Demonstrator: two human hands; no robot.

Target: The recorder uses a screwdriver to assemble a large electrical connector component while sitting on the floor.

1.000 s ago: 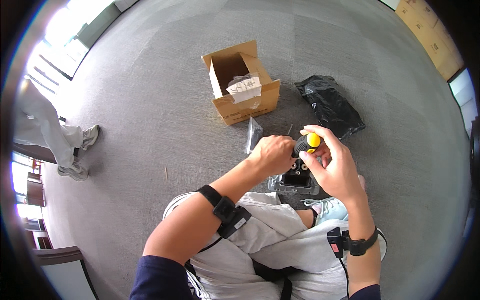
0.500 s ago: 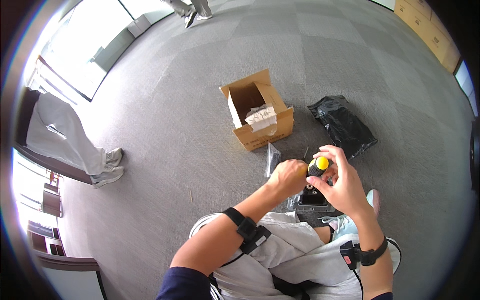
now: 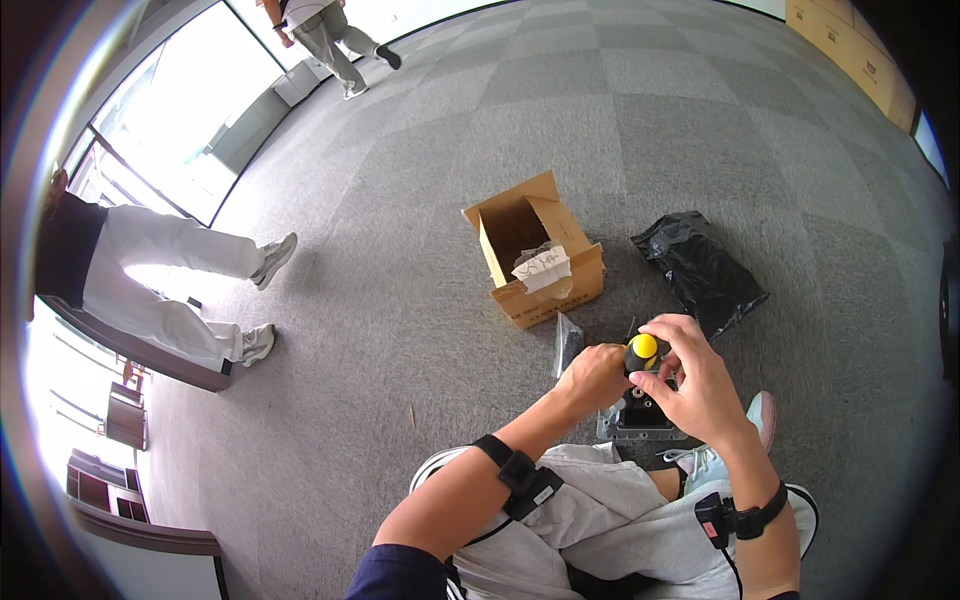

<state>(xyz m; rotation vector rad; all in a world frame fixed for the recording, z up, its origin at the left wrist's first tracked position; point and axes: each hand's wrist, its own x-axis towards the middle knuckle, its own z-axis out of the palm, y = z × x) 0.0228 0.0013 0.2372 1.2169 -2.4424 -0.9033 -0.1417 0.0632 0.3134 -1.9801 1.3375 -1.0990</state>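
Observation:
A screwdriver [image 3: 643,347] with a yellow and black handle stands with its butt end facing up. Fingers of my right hand [image 3: 702,388] are curled round that handle, thumb on the near side. Close against its left side is my left hand [image 3: 597,378], closed, its fingertips hidden, so what it grips cannot be made out. Under both hands, on the carpet, sits a dark device in a clear-edged casing [image 3: 642,428] with round metal fittings. The screwdriver's tip is out of sight behind my hands.
An open cardboard box [image 3: 545,250] stands ahead, with a small clear bag [image 3: 568,345] in front. To its right lies a black plastic package [image 3: 700,270]. One person [image 3: 190,265] is at the left, another [image 3: 335,40] at the far back. Stacked cartons [image 3: 850,60] fill the far right corner.
The view has shifted, so the floor items appear lower and farther right. The person at left has spread their legs in a step; the far person has walked leftward. My right hand still holds the screwdriver.

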